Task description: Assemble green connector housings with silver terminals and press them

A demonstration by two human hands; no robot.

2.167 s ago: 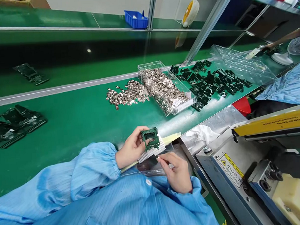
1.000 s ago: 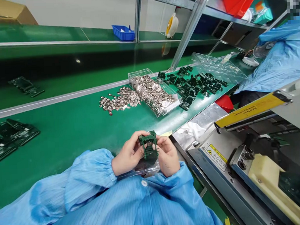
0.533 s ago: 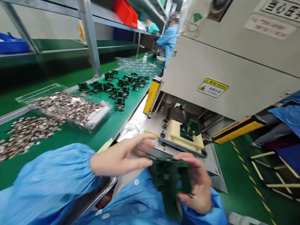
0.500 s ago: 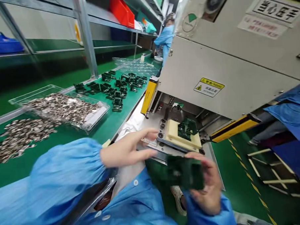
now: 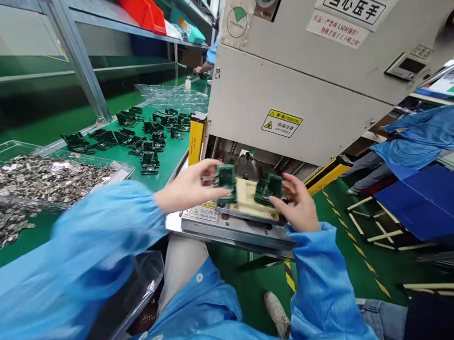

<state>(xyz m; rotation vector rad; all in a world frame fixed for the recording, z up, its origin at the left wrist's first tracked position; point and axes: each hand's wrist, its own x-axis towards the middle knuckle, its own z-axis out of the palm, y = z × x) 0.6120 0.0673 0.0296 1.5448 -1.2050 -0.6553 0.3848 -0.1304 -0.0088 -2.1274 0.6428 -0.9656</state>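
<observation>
My left hand [image 5: 192, 187] grips a dark green part [image 5: 226, 181] between thumb and fingers, just left of the cream-coloured block. My right hand [image 5: 299, 202] has its thumb and fingers on another dark green part [image 5: 269, 188], over the right side of that block. The cream block [image 5: 246, 194] sits on the metal base in the opening of a large grey press machine [image 5: 284, 92]. Both parts are slightly blurred, and the right one partly covers the block.
Many green parts [image 5: 150, 161] lie on the green table at left, beside a clear tray [image 5: 125, 170] of small metal pieces. Yellow guards [image 5: 196, 138] flank the machine opening. A co-worker's blue sleeve [image 5: 428, 131] is at right, another person's hand [image 5: 199, 70] farther back.
The view has shifted right. My right hand moved up with a green part to the cream block. My left hand, empty before, now holds a green part; the block's left side is bare.
</observation>
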